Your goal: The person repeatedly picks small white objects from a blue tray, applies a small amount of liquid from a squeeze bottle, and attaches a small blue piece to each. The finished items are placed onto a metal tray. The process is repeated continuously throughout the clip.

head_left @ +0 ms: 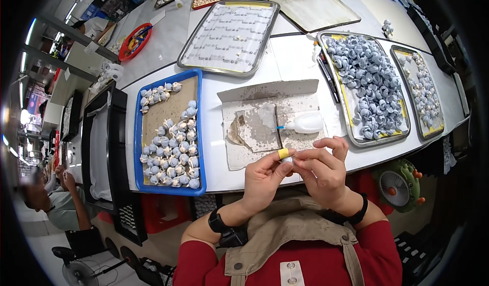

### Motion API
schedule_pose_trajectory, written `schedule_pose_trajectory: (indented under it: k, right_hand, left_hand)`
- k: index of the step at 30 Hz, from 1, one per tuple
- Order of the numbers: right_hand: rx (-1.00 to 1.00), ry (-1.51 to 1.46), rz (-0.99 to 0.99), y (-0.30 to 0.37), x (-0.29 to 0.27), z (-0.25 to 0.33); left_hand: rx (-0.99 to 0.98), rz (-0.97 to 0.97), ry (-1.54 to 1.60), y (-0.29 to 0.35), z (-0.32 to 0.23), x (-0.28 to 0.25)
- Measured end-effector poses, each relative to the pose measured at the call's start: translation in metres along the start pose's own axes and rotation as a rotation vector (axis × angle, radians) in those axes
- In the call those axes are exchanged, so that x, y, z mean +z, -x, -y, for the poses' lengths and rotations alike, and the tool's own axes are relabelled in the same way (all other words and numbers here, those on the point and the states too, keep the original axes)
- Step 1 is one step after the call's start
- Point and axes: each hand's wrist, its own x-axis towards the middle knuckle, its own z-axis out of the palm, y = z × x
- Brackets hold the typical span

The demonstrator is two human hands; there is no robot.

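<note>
Left hand (262,176) — grip pinches small pale piece (287,159) at taped fingertip | right hand (321,166) — grip pinches same piece from other side | piece held over bench (300,61) edge, before glue bottle (305,124) | judgement: steady both wrists, turn piece slowly, keep fingertips off any glued face

I'm looking down at a small assembly workshop: a long white worktable (300,64) lined with metal trays (230,33) and a blue tray (168,133) full of little grey-blue pieces (364,82), a glue bottle (304,124) on stained cardboard (265,120), and other workers (56,197) seated at benches alongside
</note>
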Motion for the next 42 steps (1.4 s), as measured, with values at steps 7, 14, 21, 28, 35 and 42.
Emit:
schedule_pose_trajectory:
  k: [7, 14, 21, 28, 35, 42]
  right_hand:
    - [0.185, -0.79, 0.117, -0.007, -0.003, -0.032]
    - [0.308, -1.092, 0.42, -0.005, 0.0, -0.026]
    - [0.167, -1.048, 0.383, -0.006, -0.003, -0.021]
    - [0.206, -1.177, 0.395, -0.001, -0.003, -0.024]
    - [0.209, -1.192, 0.392, -0.006, -0.01, -0.028]
    - [0.199, -1.265, 0.39, 0.0, -0.004, -0.028]
  left_hand:
    - [0.186, 0.091, 0.004, -0.002, -0.014, 0.007]
    - [0.161, 0.171, -0.093, 0.001, -0.013, 0.002]
    - [0.385, 0.194, -0.335, 0.0, -0.019, 0.001]
    - [0.33, 0.195, -0.365, 0.001, -0.022, 0.003]
    - [0.327, 0.202, -0.293, -0.007, -0.027, 0.012]
    - [0.288, 0.219, -0.283, -0.002, -0.03, 0.013]
